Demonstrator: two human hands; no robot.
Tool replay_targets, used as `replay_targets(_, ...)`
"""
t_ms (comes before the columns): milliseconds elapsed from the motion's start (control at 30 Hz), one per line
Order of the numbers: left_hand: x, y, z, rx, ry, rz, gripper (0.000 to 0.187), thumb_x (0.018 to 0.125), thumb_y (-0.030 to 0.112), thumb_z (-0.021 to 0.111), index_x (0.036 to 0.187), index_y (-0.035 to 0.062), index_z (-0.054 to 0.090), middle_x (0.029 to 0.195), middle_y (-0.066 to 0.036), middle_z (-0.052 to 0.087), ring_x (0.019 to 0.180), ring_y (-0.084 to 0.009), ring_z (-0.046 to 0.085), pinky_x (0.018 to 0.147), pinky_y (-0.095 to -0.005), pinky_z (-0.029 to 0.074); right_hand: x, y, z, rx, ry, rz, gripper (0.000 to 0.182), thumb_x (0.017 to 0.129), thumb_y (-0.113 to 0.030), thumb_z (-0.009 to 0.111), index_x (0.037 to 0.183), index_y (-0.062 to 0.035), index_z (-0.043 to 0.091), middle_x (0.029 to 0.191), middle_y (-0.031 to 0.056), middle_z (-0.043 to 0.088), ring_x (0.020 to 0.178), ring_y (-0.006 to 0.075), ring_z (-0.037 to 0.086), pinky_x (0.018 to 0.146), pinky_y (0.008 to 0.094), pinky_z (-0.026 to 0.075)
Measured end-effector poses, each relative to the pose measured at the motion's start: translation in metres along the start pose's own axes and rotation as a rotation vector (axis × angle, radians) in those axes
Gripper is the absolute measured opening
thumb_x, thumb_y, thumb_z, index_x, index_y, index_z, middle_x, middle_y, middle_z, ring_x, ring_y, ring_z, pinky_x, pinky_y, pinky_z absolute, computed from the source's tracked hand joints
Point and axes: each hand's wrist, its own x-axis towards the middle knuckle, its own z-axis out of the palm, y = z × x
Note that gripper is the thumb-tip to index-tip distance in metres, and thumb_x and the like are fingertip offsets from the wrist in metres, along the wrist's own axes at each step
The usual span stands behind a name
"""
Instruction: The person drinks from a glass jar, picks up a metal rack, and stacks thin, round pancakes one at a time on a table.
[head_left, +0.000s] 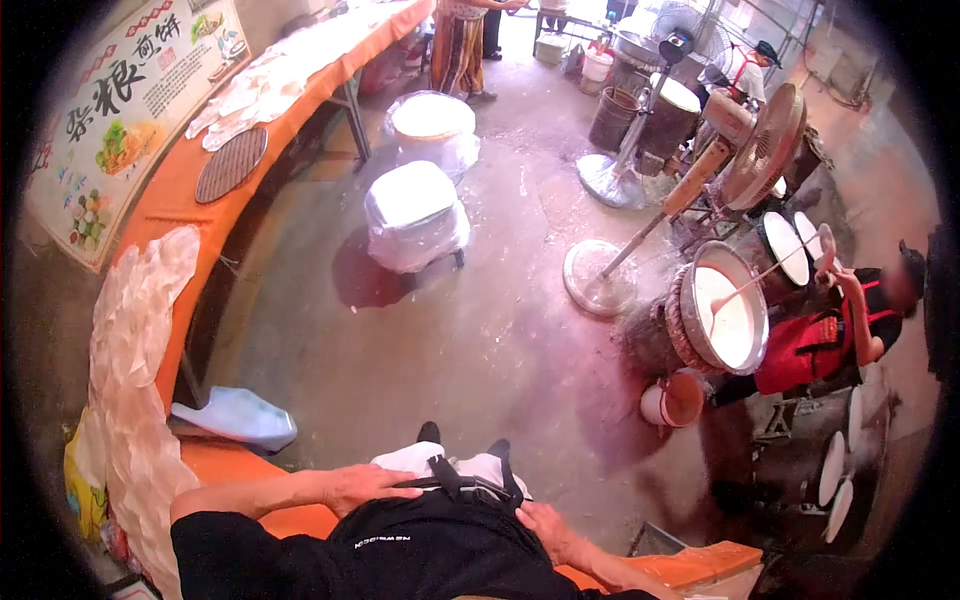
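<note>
My left hand (375, 487) lies against the front of my waist, its fingers stretched along the black apron (440, 545). At the other side of the waist, my right hand (547, 528) rests on the apron's edge beside the white trousers (405, 459); its fingers look fairly straight. I make out nothing held in either hand. Black straps cross the trousers between the hands.
An orange-covered table (165, 210) curves along the left, bearing thin pale sheets (145, 330) and a round rack (232, 165). Plastic-covered stools (415, 215) stand ahead. At right are a fan (768, 145), a batter pot (725, 320), a bucket (672, 400) and a person in a red apron (800, 350).
</note>
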Motion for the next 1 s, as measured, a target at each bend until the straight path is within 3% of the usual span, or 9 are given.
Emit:
replay_targets(467, -0.001, -0.003, -0.002, -0.022, -0.056, -0.033, 0.103, 0.071, 0.041, 0.076, 0.156, 0.0219, 0.021, 0.153, -0.029, 0.027, 0.131, -0.0469, 0.042, 0.103, -0.0517, 0.039, -0.002, 0.002, 0.007, 0.083, 0.025, 0.023, 0.09, 0.078, -0.043, 0.067, 0.151, -0.0036, 0.03, 0.146, 0.0289, 0.038, 0.13, 0.0422, 0.043, 0.102, 0.0502, 0.036)
replay_targets(1000, 0.0, 0.004, -0.002, -0.027, -0.023, -0.025, 0.098, 0.075, 0.042, 0.073, 0.156, 0.0207, 0.022, 0.154, -0.028, 0.026, 0.136, -0.0461, 0.037, 0.106, -0.0514, 0.036, -0.003, 0.005, 0.012, 0.089, 0.064, -0.02, 0.095, 0.075, -0.044, 0.07, 0.15, -0.0029, 0.029, 0.148, 0.0291, 0.035, 0.13, 0.0441, 0.043, 0.1, 0.0527, 0.035)
